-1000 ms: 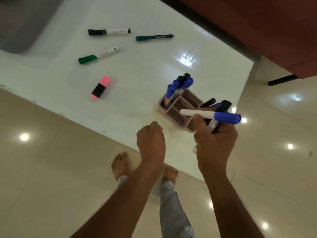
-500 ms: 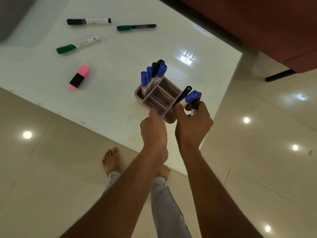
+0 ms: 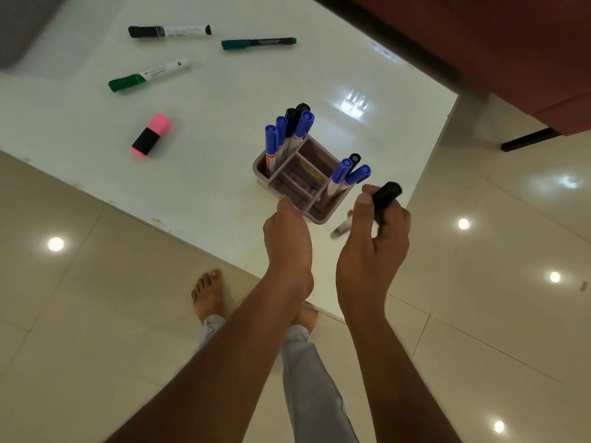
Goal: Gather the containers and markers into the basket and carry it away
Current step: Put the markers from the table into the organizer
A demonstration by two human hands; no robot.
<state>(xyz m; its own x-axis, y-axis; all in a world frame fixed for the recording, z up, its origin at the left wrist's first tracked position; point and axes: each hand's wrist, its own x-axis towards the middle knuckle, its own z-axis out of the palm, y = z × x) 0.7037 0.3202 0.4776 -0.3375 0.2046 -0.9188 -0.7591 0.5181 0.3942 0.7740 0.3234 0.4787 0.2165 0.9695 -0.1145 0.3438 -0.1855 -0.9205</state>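
At the table's near edge, left hand grips the basket rim, right hand pinches a light-looking, slick black-capped marker mid-barrel.

Likely a home: bare feet on glossy tiles, white table.

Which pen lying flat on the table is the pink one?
The stubby highlighter, pink with a black band. The other three are long: a black-capped marker, a green-capped marker and a teal marker.
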